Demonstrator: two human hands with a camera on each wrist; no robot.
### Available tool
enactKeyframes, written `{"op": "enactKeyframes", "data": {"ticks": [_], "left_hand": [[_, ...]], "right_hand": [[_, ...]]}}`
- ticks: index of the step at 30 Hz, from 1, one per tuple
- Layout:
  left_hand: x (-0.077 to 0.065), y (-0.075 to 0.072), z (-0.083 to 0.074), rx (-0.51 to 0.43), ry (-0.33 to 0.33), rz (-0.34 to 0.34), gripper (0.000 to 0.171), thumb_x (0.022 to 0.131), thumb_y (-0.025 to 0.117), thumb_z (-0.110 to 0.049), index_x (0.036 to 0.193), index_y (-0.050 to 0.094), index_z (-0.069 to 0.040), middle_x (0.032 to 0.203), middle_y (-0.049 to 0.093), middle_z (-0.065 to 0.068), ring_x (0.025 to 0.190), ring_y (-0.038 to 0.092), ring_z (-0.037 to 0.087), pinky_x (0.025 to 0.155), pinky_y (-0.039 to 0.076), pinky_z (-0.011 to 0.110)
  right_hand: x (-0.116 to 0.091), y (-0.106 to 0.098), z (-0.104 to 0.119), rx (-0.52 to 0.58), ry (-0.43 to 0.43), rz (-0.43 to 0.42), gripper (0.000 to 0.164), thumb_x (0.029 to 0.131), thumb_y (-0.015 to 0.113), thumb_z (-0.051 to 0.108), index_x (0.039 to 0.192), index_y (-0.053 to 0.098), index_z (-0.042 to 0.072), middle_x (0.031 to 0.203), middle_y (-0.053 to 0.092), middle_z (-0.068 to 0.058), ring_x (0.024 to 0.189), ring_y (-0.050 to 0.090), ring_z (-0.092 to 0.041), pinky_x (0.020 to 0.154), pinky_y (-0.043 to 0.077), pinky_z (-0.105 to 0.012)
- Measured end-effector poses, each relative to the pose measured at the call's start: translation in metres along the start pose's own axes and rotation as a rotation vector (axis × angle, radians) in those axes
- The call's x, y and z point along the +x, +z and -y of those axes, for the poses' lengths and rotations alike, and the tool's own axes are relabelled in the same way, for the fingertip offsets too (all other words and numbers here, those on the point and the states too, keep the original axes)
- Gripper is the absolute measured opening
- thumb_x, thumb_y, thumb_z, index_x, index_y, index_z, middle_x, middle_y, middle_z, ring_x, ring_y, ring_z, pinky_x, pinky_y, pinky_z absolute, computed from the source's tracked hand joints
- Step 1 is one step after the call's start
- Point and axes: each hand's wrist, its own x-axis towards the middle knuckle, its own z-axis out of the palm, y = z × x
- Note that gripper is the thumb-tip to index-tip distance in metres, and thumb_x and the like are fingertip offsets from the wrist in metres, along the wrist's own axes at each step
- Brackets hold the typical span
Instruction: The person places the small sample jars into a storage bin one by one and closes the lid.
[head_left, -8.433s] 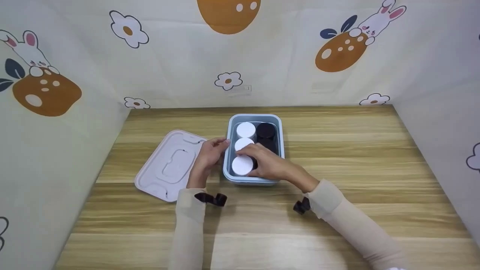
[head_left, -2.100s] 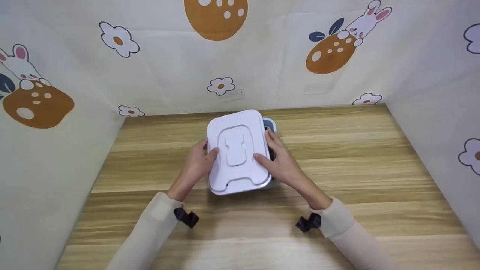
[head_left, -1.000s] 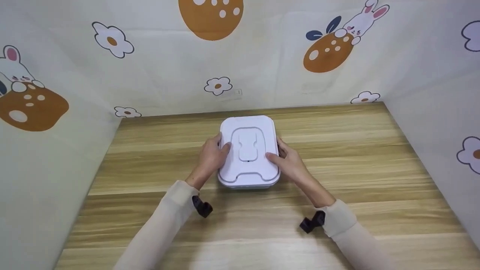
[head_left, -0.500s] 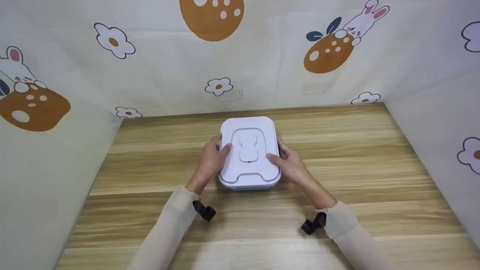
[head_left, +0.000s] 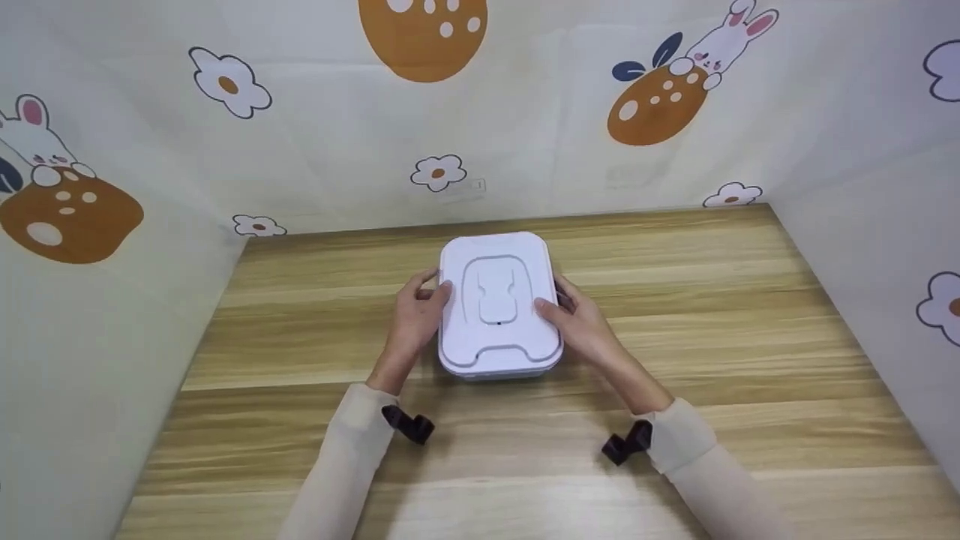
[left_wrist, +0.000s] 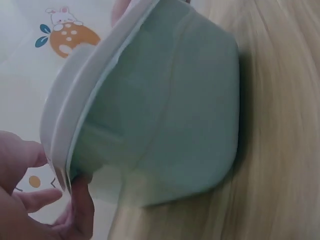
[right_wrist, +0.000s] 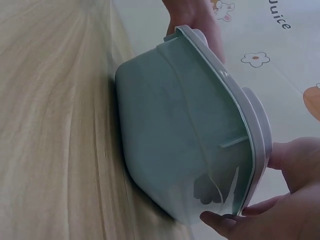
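Observation:
A pale blue-green plastic storage box (right_wrist: 165,115) stands on the table, its white lid (head_left: 495,300) covering the top. My left hand (head_left: 418,315) is at the lid's left edge, thumb on top and fingers under the rim. In the left wrist view, a fingertip (left_wrist: 82,200) curls beneath that rim. On the opposite side my right hand (head_left: 589,322) pinches the lid's edge, thumb above and the other fingers below. The lid hides the inside; a dark shape (right_wrist: 207,190) shows on the box wall in the right wrist view.
The box stands toward the back of the wood-grain table (head_left: 675,315). A patterned cloth backdrop (head_left: 330,135) rises behind the table and along both sides. A small black wrist mount (head_left: 409,425) sits on each sleeve.
Earlier the box was uncovered, with white and dark round-topped pieces inside and the lid beside it. The lid was then brought over and set on top. Lately the left thumb slid to the edge.

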Motion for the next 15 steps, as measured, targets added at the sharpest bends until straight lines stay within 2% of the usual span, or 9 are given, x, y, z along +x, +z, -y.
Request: {"op": "enactKeyframes", "data": {"ticks": [4,7,11,15], "left_hand": [[0.005,-0.004,0.009,0.072,0.043,-0.044,0.041,0.100,0.057,-0.028,0.138,0.060,-0.012,0.113,0.069,0.017,0.096,0.067,0.023,0.078,0.055,0.031],[0.005,-0.010,0.015,0.119,0.071,-0.031,0.043,0.101,0.055,-0.027,0.141,0.057,-0.010,0.115,0.069,0.018,0.097,0.067,0.024,0.081,0.056,0.034],[0.005,-0.022,0.020,0.266,0.133,-0.026,0.050,0.101,0.055,-0.030,0.145,0.052,-0.007,0.127,0.066,0.020,0.112,0.066,0.031,0.096,0.054,0.045],[0.007,-0.033,0.024,0.417,0.166,-0.030,0.057,0.102,0.053,-0.036,0.151,0.044,-0.006,0.147,0.052,0.022,0.135,0.051,0.038,0.113,0.041,0.053]], "right_hand": [[0.001,-0.008,-0.001,-0.038,-0.004,-0.051,0.060,0.103,0.055,0.020,0.154,0.033,-0.001,0.156,0.039,-0.026,0.145,0.040,-0.037,0.119,0.036,-0.045],[0.001,-0.018,-0.005,-0.100,-0.017,-0.060,0.060,0.104,0.054,0.027,0.153,0.035,-0.001,0.156,0.038,-0.026,0.144,0.040,-0.039,0.120,0.035,-0.047],[0.002,-0.035,-0.013,-0.220,-0.084,-0.061,0.061,0.103,0.055,0.036,0.153,0.039,0.005,0.156,0.040,-0.022,0.143,0.040,-0.040,0.118,0.035,-0.052],[0.003,-0.054,-0.020,-0.368,-0.167,-0.093,0.063,0.103,0.055,0.041,0.153,0.039,0.006,0.159,0.036,-0.019,0.148,0.032,-0.039,0.121,0.030,-0.054]]}}
